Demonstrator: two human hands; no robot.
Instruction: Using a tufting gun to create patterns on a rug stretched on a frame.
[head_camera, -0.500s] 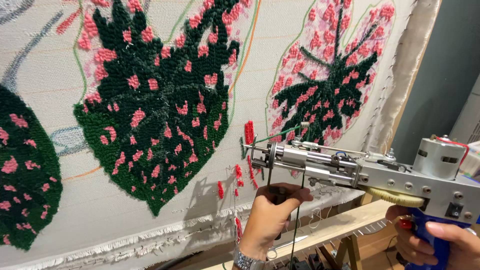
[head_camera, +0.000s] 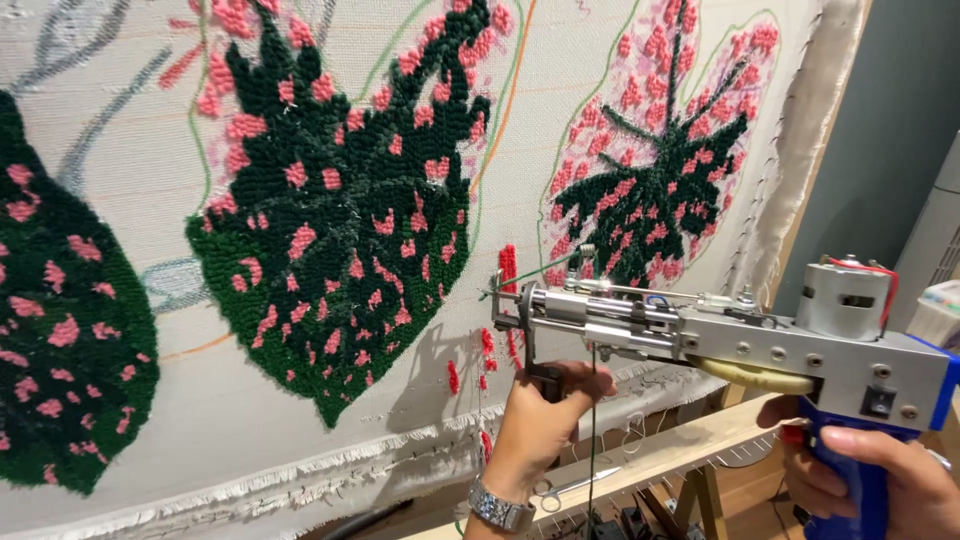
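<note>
Two hands on the tufting gun

Two hands steady the tufting gun (head_camera: 700, 335): left hand (head_camera: 540, 420), fingers clamped on the front grip below the barrel; right hand (head_camera: 880, 480), fingers wrapped on the blue rear handle. Needle tip sits just off the stretched backing cloth (head_camera: 300, 440), near red tufts beside the dark green leaf (head_camera: 340, 240). Best practice, by my judgement: keep the barrel square to the cloth, press evenly. Scissors (head_camera: 570, 488) lie on the wooden frame rail (head_camera: 690, 450). Grey wall behind.
</note>
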